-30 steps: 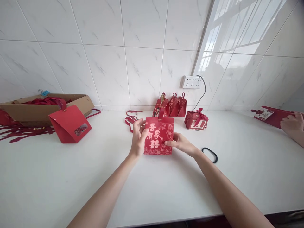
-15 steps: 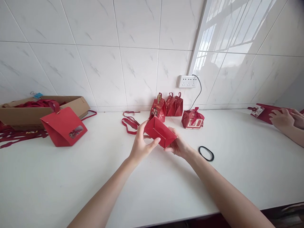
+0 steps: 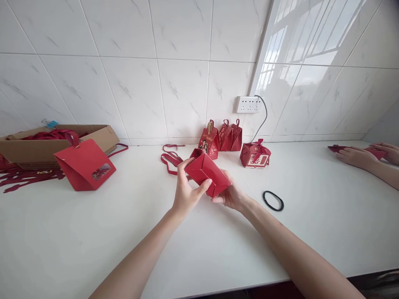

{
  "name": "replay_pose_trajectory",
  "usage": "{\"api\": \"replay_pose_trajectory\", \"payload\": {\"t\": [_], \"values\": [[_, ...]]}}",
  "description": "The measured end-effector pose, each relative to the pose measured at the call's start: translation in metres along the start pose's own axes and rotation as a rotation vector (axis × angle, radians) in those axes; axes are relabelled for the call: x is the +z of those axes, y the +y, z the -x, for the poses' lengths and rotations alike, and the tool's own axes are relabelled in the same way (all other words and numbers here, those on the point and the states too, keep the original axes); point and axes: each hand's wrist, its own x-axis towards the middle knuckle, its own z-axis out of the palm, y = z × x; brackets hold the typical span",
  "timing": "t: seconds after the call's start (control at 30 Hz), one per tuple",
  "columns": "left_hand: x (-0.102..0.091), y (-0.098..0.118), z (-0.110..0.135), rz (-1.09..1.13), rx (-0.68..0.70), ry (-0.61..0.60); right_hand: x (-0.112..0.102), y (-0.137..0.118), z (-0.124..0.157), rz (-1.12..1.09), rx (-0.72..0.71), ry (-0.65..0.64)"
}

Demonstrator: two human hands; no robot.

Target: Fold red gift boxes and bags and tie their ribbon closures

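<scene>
Both my hands hold a small red paper gift box [image 3: 207,173] a little above the white counter [image 3: 93,232], tipped so its folded bottom faces me. My left hand [image 3: 186,192] grips its left side, thumb across the bottom fold and fingers behind. My right hand [image 3: 230,194] cups the right side from below, fingers curled under the box.
Three finished red boxes [image 3: 220,138] stand by the wall, a ribboned one [image 3: 255,155] beside them. Loose red ribbons [image 3: 170,159] lie behind my hands, a black band [image 3: 273,201] to the right. A windowed red box [image 3: 84,165] leans on a cardboard carton [image 3: 46,143]. Another person's hands [image 3: 358,157] press red card at far right.
The box stood upright with its printed front toward me; it is now tipped with the bottom facing me. The other person's hands have flattened their red card onto the counter.
</scene>
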Motion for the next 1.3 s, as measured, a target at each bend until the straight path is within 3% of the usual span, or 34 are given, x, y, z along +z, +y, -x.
{"api": "replay_pose_trajectory", "payload": {"t": [0.13, 0.63, 0.77, 0.87, 0.93, 1.0, 1.1, 1.3], "values": [[0.003, 0.002, 0.001, 0.047, 0.022, 0.024, 0.000, -0.001, 0.001, 0.006, -0.011, -0.033], [0.007, 0.003, 0.002, 0.115, 0.029, 0.039, 0.002, -0.003, 0.003, 0.026, 0.022, 0.031], [0.001, 0.001, 0.001, 0.136, 0.040, 0.026, -0.006, -0.008, 0.002, 0.110, -0.063, 0.106], [-0.007, -0.004, -0.002, 0.166, 0.057, 0.074, -0.016, -0.014, 0.003, 0.212, -0.276, 0.160], [-0.010, -0.007, -0.004, 0.207, 0.038, 0.129, -0.020, -0.019, 0.005, 0.324, -0.426, 0.084], [-0.012, -0.008, -0.006, 0.242, 0.032, 0.166, -0.021, -0.022, 0.009, 0.479, -0.491, -0.006], [-0.011, -0.006, -0.006, 0.221, 0.027, 0.189, -0.019, -0.022, 0.012, 0.648, -0.494, -0.055], [-0.012, 0.002, -0.006, 0.156, -0.151, 0.185, -0.021, -0.014, 0.006, 0.709, -0.465, -0.115]]}}
